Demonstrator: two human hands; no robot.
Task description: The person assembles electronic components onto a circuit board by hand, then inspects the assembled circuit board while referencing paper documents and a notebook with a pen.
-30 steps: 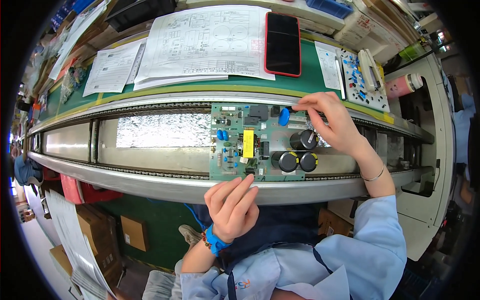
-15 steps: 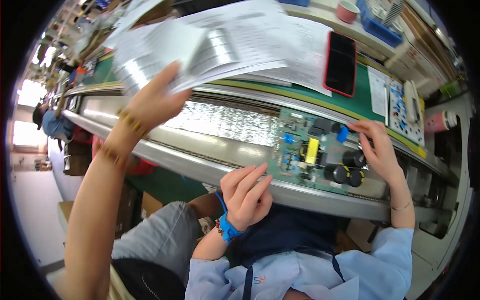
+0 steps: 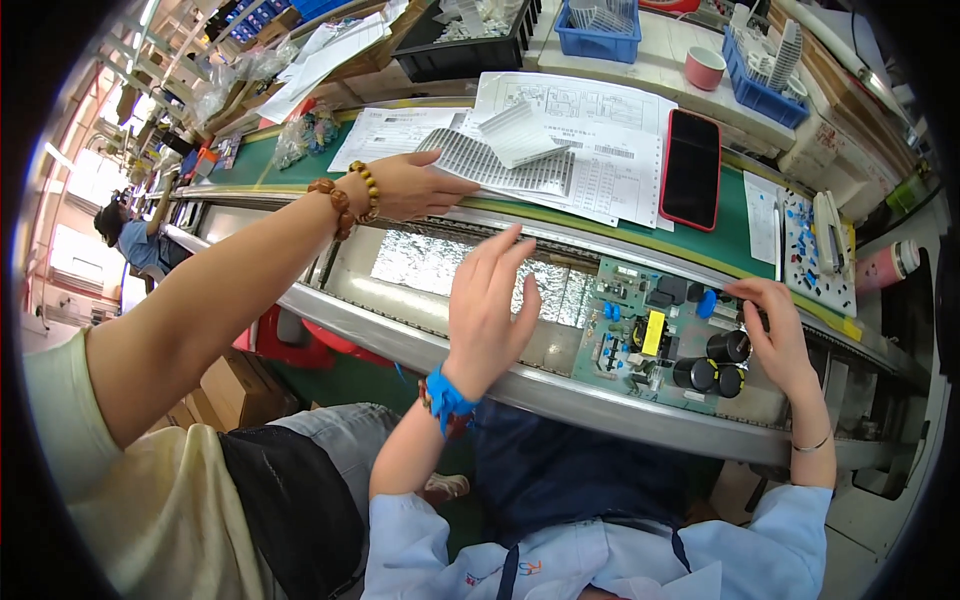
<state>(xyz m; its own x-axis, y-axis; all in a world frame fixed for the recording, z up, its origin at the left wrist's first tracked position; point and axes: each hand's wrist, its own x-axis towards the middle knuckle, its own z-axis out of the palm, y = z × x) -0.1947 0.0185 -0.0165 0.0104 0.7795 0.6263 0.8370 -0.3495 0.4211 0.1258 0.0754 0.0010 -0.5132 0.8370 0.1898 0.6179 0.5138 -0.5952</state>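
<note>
A green circuit board [image 3: 684, 322] with black cylinders, a yellow block and blue parts lies on the metal conveyor rails. My left hand [image 3: 488, 305], a blue band at its wrist, hovers over the track left of the board, fingers stretched and empty. At the board's far right corner is my right hand [image 3: 772, 330], its thumb and index finger apart near a blue disc-shaped part [image 3: 707, 303]; contact with the board is unclear. From the left, a co-worker's hand [image 3: 415, 187] with beaded bracelets reaches flat over the near edge of the papers [image 3: 625, 165].
Silvery strip sheets [image 3: 505, 165] lie on the papers beside a red-edged phone [image 3: 691, 168]. At the right is a white board of small blue parts [image 3: 808, 245]. Behind stand a black tray [image 3: 425, 65], blue baskets [image 3: 600, 42] and a pink cup [image 3: 704, 68].
My left hand has lifted off the board's near left corner and extended its fingers. The co-worker's hand has let go of the papers and strips, now flat on the bench. My right hand stays by the board.
</note>
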